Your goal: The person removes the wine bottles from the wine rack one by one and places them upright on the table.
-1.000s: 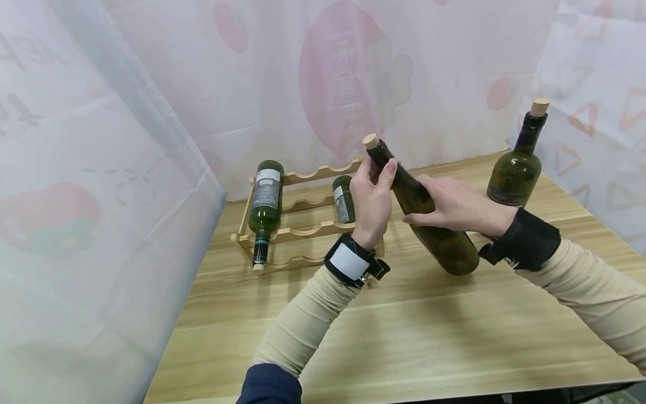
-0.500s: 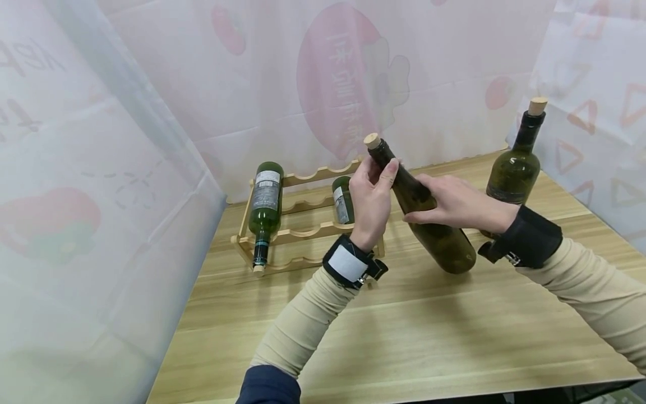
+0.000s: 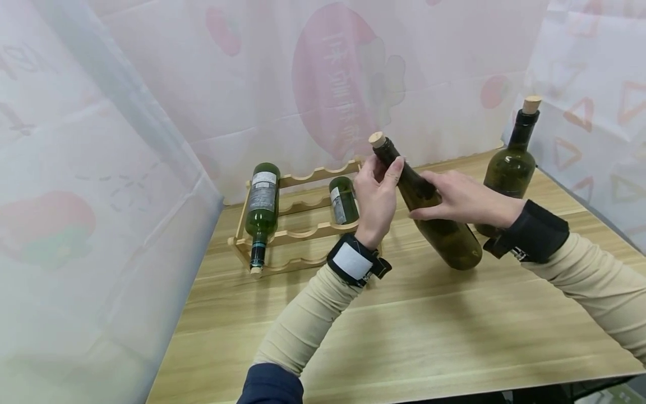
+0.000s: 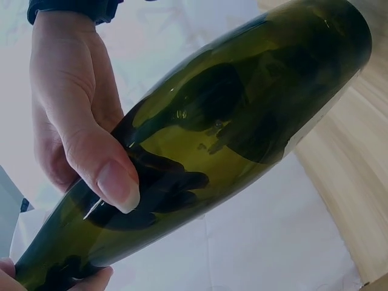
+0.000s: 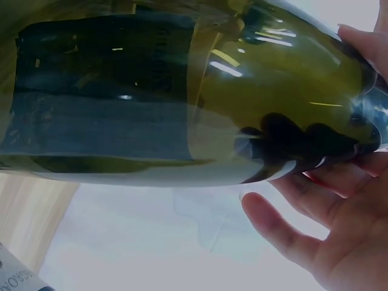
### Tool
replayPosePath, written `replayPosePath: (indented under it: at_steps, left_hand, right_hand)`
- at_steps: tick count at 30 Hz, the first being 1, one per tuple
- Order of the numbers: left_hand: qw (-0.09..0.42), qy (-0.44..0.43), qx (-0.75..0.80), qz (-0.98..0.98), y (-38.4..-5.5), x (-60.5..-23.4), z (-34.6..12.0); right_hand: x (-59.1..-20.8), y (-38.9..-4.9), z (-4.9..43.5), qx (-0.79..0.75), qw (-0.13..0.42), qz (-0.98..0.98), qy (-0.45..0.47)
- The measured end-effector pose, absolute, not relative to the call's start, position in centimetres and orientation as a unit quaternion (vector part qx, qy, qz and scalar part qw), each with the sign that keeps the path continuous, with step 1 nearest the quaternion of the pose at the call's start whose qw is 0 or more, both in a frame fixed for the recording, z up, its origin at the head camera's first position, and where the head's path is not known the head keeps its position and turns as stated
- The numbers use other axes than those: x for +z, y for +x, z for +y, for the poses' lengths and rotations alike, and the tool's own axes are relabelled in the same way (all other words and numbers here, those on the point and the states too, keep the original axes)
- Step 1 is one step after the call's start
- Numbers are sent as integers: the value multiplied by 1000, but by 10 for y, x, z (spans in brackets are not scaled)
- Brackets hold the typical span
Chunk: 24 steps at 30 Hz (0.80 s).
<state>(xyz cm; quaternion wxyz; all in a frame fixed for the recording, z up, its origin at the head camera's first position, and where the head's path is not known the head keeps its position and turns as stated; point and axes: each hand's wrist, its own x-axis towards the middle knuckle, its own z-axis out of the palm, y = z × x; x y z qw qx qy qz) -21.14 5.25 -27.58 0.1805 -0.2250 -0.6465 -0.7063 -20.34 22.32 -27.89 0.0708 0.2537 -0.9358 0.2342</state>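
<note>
A corked, dark green wine bottle (image 3: 449, 241) is tilted over the table, its neck up and to the left. My left hand (image 3: 375, 205) pinches the neck just below the cork (image 3: 377, 139). Farther down, my right hand (image 3: 464, 199) grips the bottle around its shoulder. In the left wrist view, the right hand's thumb (image 4: 115, 182) lies across the glass. The right wrist view shows a dark label (image 5: 103, 91) through the green glass, with the left hand's fingers (image 5: 285, 230) around the neck end.
A wooden wine rack (image 3: 303, 233) stands at the back left. One green bottle (image 3: 263, 205) lies in its left end, neck toward me; another green bottle (image 3: 344, 202) lies farther right, partly behind my left hand. A corked bottle (image 3: 512, 165) stands upright at the right.
The head view has shifted slightly. Both hands and the tilted bottle have moved a little to the right relative to the rack, uncovering more of the rack's right bottle. Both grips look the same.
</note>
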Motion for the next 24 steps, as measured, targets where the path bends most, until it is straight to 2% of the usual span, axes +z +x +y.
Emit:
replayPosePath:
  at_steps: [12, 24]
  left_hand:
    - [170, -217, -703, -656, -189, -254, 52]
    - [172, -218, -700, -658, -213, -277, 65]
  right_hand:
    - [-278, -206, 227, 219, 73, -940, 252]
    - [-278, -209, 234, 197, 89, -943, 254]
